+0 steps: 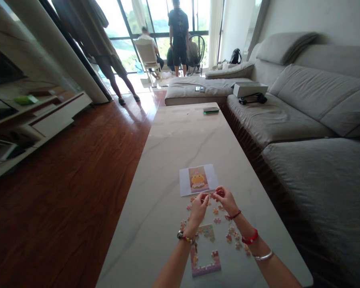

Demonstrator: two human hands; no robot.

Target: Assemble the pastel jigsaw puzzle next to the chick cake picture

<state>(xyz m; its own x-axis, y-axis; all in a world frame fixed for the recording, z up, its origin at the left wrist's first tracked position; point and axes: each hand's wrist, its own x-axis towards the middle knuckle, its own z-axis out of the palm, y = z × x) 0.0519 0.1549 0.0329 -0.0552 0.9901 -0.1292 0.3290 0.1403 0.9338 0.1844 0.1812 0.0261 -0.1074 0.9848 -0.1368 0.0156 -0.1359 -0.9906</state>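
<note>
At the far left of the work, on the pale surface (144, 216), a left cluster of loose pieces (183, 225) lies at 10 o'clock from the partly joined puzzle (206, 273). The beaded bracelet (187, 239) hangs just beside these pieces, so a low pull of the wrist could scatter them. The same wrist passes over the puzzle's left edge and could snag or unhook a joined strip if it drops.

At 12 o'clock from the puzzle the left hand (199, 204) is narrow, its fingertips drawn together; whether it grips a piece of its own I cannot tell. Next to it, toward 1 o'clock, the right hand (227, 200) pinches a small pink piece (211, 195); so slight a grip could let it slip, and forcing it against a wrong match could bend its knobs. Further right, at about 2 o'clock, the right forearm passes over a right cluster (237, 245); the red band (250, 237) could brush pieces aside if the arm sinks.

As for looks, the left cluster is pinkish and orange. The puzzle is a border around an open middle: its left side is partly covered by the wrist, its top strip pale with coloured spots, its bottom pink and lilac with knobs pointing inward. The right cluster mixes cream, pink and orange.
</note>
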